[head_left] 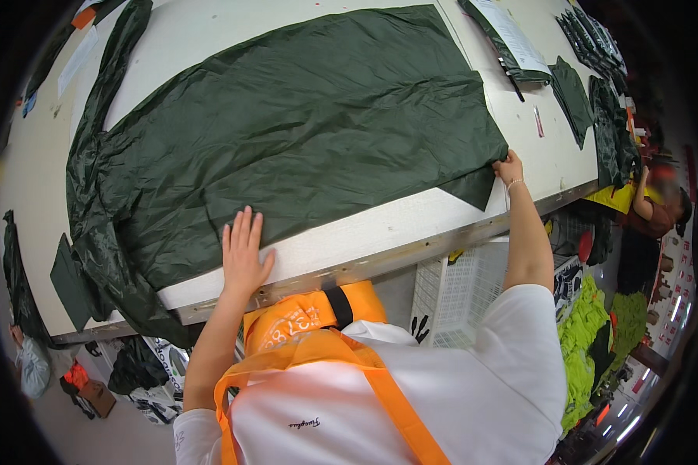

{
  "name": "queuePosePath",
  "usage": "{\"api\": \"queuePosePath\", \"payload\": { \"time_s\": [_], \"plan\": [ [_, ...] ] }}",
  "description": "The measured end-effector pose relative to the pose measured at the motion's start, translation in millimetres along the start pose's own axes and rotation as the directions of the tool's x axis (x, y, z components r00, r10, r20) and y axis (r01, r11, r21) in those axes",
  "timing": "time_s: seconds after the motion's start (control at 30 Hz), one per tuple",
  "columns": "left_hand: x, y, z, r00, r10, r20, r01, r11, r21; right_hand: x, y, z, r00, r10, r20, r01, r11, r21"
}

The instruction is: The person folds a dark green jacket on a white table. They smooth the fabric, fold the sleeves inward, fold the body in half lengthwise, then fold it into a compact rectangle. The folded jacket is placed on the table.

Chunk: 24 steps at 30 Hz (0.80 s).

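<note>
Nearest is your white shirt (457, 380), with a small line of dark script on the chest, and over it your orange apron (312, 318), which has a black band and white printed characters on its upper part. Your left hand (245, 252) lies palm down at the near edge of the dark green cloth (310, 132), its fingers extended and thumb apart, clamped on nothing. Your right hand (509, 169) has its fingers together, pinching the cloth's near right corner. The cloth lies spread over the pale table (364, 242) in front of you, thin and faintly shiny, covered in fine creases, with longer folds running across its middle. Its left end is bunched and hangs over the table's front edge; a pointed flap of the same green shows just left of your right hand. Below the table, on your right, is a white mesh basket (457, 294). Past the cloth's right end lie a slim red-and-clear item (538, 122), a folded green piece (571, 101) and a white sheet (512, 35) with print too small to read. Farther right, a co-worker (653, 213) in a reddish-brown top stands near a wall (678, 271) bearing red lettering
</note>
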<state>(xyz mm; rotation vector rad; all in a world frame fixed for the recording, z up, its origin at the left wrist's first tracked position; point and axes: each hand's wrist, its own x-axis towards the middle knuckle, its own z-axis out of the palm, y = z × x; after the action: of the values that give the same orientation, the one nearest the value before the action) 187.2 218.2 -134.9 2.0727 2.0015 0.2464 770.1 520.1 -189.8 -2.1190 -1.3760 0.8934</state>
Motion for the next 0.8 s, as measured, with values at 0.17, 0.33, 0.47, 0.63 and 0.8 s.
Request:
{"api": "queuePosePath", "payload": {
  "time_s": [0.17,0.33,0.47,0.63,0.8],
  "plan": [
    [2.4,2.0,9.4,0.990,-0.112,-0.089,0.125,0.980,0.156,-3.2,-143.5,-23.7,0.823,-0.567,-0.033,0.568,0.821,0.066],
    [0.7,-0.9,-2.2,0.984,-0.131,-0.125,0.142,0.986,0.089,-1.7,-206.4,-85.6,0.686,-0.724,-0.072,0.659,0.578,0.481],
    [0.5,1.7,2.7,0.982,-0.141,-0.122,0.154,0.983,0.101,20.3,-142.0,-74.3,0.723,-0.690,-0.017,0.659,0.683,0.316],
    [4.4,-2.9,8.9,0.982,-0.168,-0.081,0.169,0.985,0.015,10.3,-67.0,-8.7,0.969,-0.225,0.104,0.076,0.670,0.739],
    [5.7,-6.6,0.9,0.988,-0.148,-0.035,0.147,0.988,-0.044,-3.4,-85.5,8.2,0.920,0.020,0.391,-0.380,0.291,0.878]
  ]
}}
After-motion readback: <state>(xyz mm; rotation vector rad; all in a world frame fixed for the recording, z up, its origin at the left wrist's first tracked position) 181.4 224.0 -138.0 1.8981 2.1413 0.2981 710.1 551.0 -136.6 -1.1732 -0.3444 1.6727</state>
